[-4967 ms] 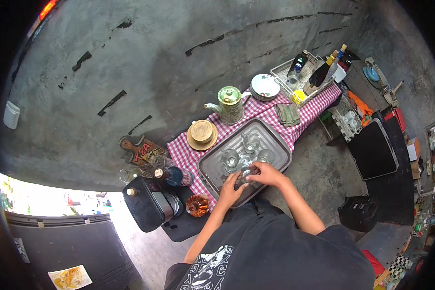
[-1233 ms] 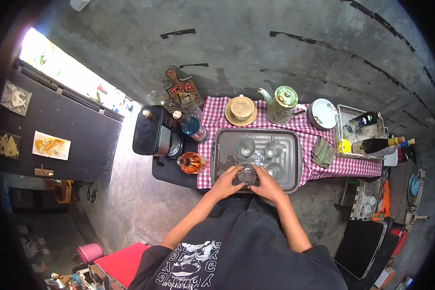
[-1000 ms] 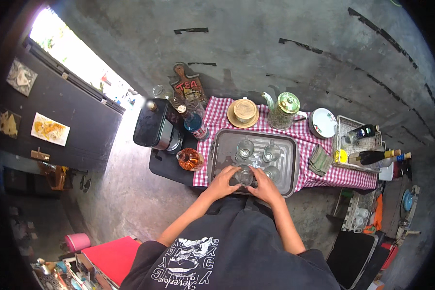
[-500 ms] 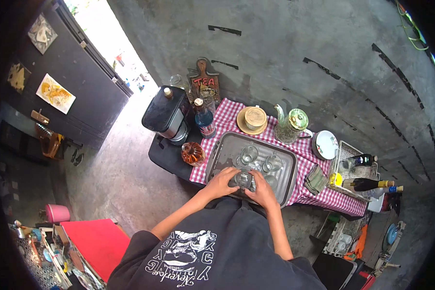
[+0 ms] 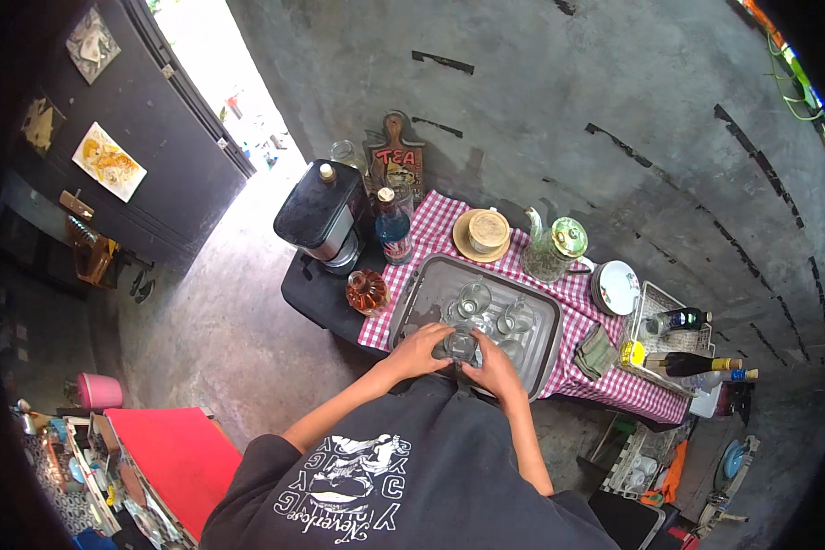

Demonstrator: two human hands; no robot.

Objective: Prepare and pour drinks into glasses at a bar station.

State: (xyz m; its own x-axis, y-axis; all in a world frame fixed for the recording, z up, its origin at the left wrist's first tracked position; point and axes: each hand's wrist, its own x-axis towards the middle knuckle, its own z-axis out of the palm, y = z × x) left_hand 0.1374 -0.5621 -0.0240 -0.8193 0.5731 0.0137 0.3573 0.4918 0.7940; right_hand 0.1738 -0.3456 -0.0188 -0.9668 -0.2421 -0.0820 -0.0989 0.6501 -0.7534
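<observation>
Both my hands hold a clear glass cup [image 5: 460, 345] over the near edge of a grey serving tray [image 5: 420, 301]. My left hand [image 5: 419, 350] curls round its left side, and my right hand [image 5: 496, 368] grips the right side. Whether the cup touches the tray beneath cannot be seen. Just beyond it on the tray stands another clear glass cup [image 5: 474, 300]. A further glass cup [image 5: 516, 318] lies to the right, with more glassware partly hidden by my right hand.
The tray rests on a red-checked cloth [image 5: 438, 216]. Behind are a lidded cup on a saucer [image 5: 486, 235] and a green teapot [image 5: 550, 252]. Bottles [image 5: 393, 229] and a black coffee maker [image 5: 324, 215] stand left. Bowls [image 5: 616, 288], a folded rag [image 5: 595, 353] and a bottle rack [image 5: 653, 307] sit right.
The view has shifted slightly. Both hands stay round the glass cup, which seems a little more tilted or turned between them; the other things on the table look unmoved.
</observation>
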